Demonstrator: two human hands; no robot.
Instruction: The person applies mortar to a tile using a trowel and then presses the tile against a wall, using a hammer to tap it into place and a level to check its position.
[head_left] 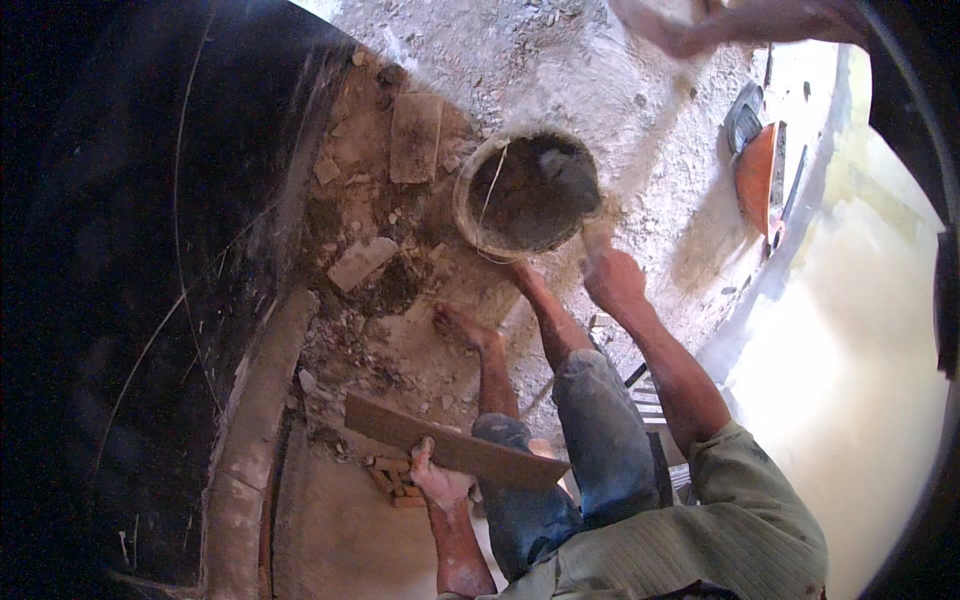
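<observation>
My left hand is closed on the edge of a long, flat brown board, held tilted above my left leg, with the thumb showing on its near side. To the right of a round bucket, my right hand is closed like a fist, near the rim. Pale blur between this hand and the rim keeps me from making out what it grips. Dark grey, mortar-like mix lies inside the bucket, and a thin wire handle crosses its left part.
A brick-like block and a broken slab lie among rubble at left. An orange pan and a dark sandal-like object stand by the right wall. Another person's blurred arm reaches in at top right. My bare feet stand by the bucket.
</observation>
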